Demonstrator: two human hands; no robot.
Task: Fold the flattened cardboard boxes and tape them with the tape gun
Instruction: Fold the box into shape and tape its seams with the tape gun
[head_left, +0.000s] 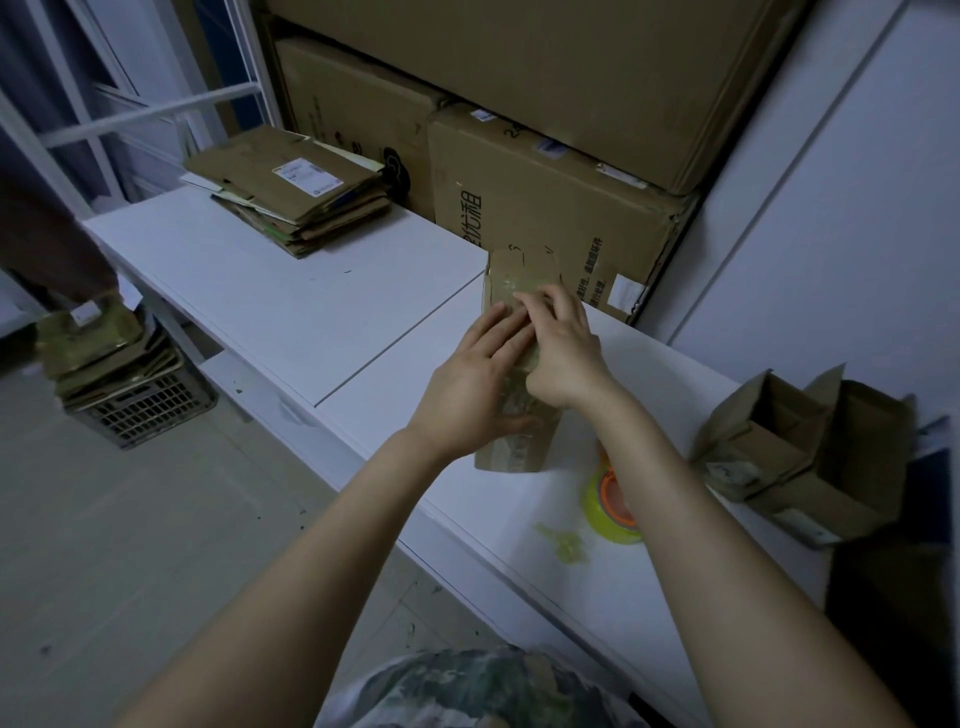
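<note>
We're over the white table (291, 291) and both bare arms reach forward to the small cardboard box (519, 273), which stands near the table's back edge, just in front of the big cartons (545, 197). The left hand (472, 379) lies flat on the box, fingers straight and together, thumb low along the near side. The right hand (561, 358) comes in from the other side, wrist raised, fingers bent with their tips down on the glossy taped face. Its thumb is tucked out of our sight, so we can't tell whether it pinches anything or only presses.

The hands cover the middle of the box, leaving only its far end and near end showing. The tape roll (608, 506), yellow-green with an orange core, sits on the table under the right forearm, more than half hidden. A crumpled tape scrap (563, 543) lies just beside it. The open boxes (800, 452) on the right blur toward the edge. A stack of flat boxes (296, 192) rests at the table's far left corner.
</note>
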